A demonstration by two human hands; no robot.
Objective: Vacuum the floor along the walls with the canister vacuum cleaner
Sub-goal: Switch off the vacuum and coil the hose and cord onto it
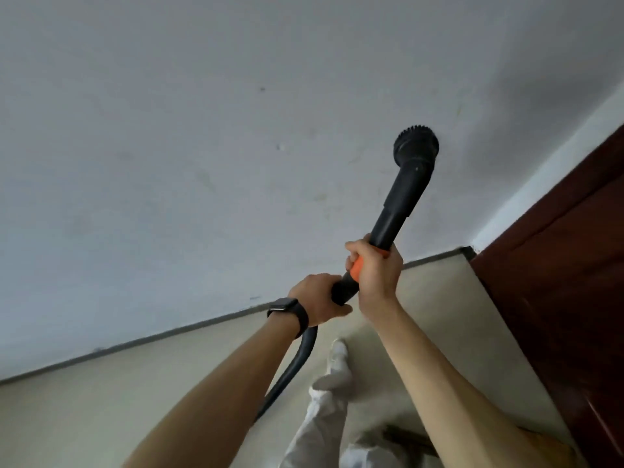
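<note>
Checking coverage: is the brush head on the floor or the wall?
On the wall: the brush head sits against it, well above the baseboard.

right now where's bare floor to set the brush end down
Bare floor lies lower left, between the baseboard and the left arm. A narrower strip runs between the foot and the door. Crowded in the middle: hose and leg.

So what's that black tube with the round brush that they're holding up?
It is a vacuum wand, black and plastic-looking, built of stepped tube sections with an orange collar. Its round brush head is angled, bristles facing the white wall, well above the floor. The right hand grips the collar, the left hand the lower end, where a black hose curves down.
</note>
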